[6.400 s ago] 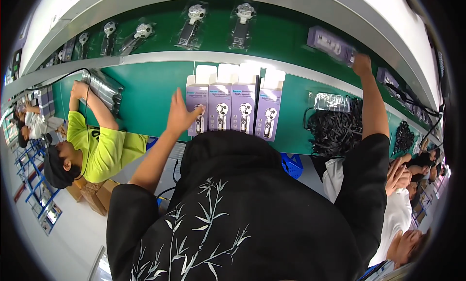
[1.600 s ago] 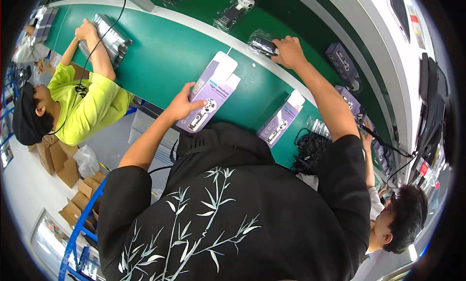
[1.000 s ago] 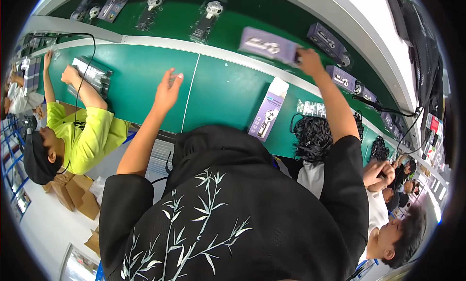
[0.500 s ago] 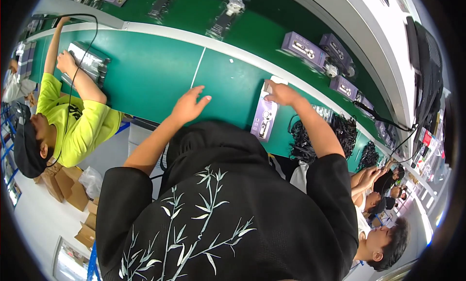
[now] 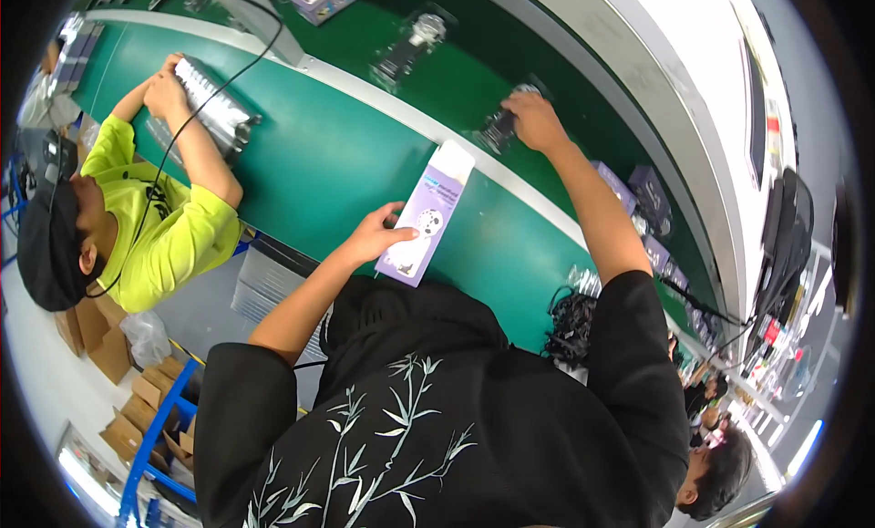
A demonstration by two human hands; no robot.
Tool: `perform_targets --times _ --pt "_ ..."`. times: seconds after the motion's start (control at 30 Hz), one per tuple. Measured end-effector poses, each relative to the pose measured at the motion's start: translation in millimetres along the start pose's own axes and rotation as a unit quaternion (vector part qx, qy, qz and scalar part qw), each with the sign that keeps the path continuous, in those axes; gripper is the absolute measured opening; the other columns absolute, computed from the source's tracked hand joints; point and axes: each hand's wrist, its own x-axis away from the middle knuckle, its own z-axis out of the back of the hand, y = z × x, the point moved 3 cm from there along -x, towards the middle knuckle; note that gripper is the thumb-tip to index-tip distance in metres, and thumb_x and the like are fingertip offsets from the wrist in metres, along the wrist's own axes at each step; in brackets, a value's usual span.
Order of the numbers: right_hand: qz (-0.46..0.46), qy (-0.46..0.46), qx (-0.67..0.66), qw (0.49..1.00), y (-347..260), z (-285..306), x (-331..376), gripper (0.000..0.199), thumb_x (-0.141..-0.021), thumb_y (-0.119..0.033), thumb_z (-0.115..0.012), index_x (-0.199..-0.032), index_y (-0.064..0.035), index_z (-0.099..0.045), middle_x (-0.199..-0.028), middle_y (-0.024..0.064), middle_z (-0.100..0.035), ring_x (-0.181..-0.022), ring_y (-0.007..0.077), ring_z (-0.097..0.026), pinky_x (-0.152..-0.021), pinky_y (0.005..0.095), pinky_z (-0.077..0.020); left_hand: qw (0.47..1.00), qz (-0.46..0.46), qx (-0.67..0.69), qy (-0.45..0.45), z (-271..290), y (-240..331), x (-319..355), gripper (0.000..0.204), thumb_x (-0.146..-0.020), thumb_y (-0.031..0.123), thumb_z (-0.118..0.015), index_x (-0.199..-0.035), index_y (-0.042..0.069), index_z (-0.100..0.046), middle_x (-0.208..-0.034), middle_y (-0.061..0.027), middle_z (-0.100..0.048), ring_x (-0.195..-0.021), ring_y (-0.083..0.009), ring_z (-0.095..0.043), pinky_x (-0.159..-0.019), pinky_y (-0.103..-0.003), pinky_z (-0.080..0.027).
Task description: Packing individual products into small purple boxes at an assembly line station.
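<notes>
Left hand grips the lower end of a tall lilac carton, thumb over the printed face and fingers wrapped around the side, so the box stands steady near the front edge of the green bench with its white top flap open, the mouth turned toward the belt. Right hand stretches far across, past the white strip, and closes on a clear blister pack holding a dark device on the darker green conveyor (the arm is nearly straight). More such packs ride further along that belt. At the bench's left end a co-worker in a yellow shirt presses both hands on a silvery tray.
</notes>
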Motion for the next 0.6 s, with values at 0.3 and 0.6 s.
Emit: perform_targets --times 0.3,0.6 --pt "0.17 -0.161 0.249 0.94 17 -17 -13 0.029 -0.075 -0.027 -0.067 -0.101 -0.0114 -0.065 -0.095 0.0098 -0.06 -0.098 0.0292 -0.054 -0.097 0.0416 -0.0411 0.995 0.035 -0.045 0.083 59 -8 45 0.067 -0.077 0.021 -0.081 -0.126 -0.007 -0.045 -0.094 -0.0188 -0.063 -0.075 -0.0202 -0.062 -0.071 -0.031 -0.052" --pt "0.213 -0.073 0.038 0.974 -109 64 61 0.032 -0.068 -0.025 -0.07 -0.095 -0.009 -0.064 -0.089 0.0094 -0.057 -0.089 0.0281 -0.051 -0.093 0.0388 -0.039 0.979 0.014 -0.189 -0.08 1 61 4 0.054 -0.085 0.021 -0.074 -0.126 -0.003 -0.048 -0.096 -0.017 -0.064 -0.081 -0.0187 -0.062 -0.073 -0.029 -0.051"
